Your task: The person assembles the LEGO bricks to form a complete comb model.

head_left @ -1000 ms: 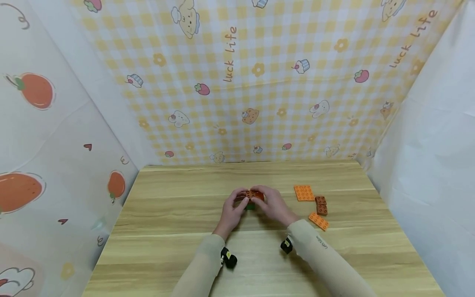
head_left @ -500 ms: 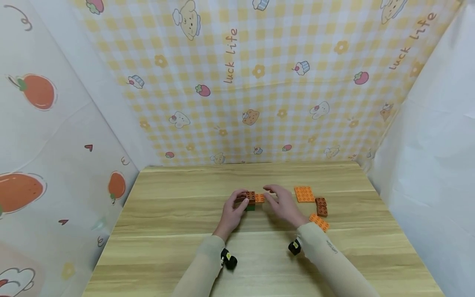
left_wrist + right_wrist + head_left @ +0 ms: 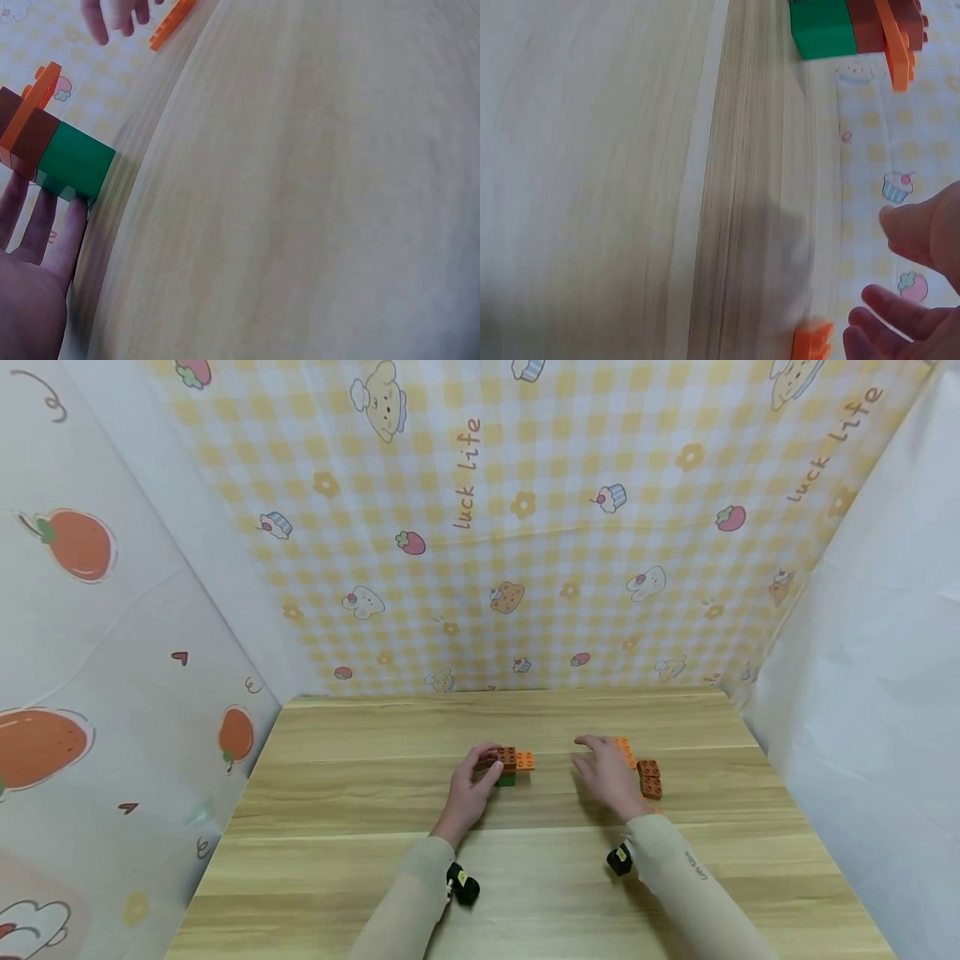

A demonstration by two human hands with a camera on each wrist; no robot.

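Note:
A small stack stands at the table's middle: a green block [image 3: 506,780] at the bottom, brown blocks [image 3: 507,758] above, and an orange plate [image 3: 526,761] between the brown ones, jutting right. The left hand [image 3: 468,789] grips the stack's left side, thumb in front; in the left wrist view its fingers touch the green block [image 3: 76,160]. Holding nothing, the right hand [image 3: 609,779] hovers over the left part of the flat orange pieces [image 3: 624,750], its thumb and fingers spread. The right wrist view shows that hand [image 3: 922,277] apart from an orange piece [image 3: 811,341].
Two brown blocks [image 3: 650,778] lie right of the right hand. Another orange piece [image 3: 657,811] is mostly hidden behind the right wrist. Beyond the wooden table [image 3: 360,777] hangs a yellow checked cloth [image 3: 450,577], with white sheets at both sides.
The right hand has let go of the stack and moved right to the loose orange pieces, uncovering the stack's jutting orange plate. The left hand has stayed on the stack.

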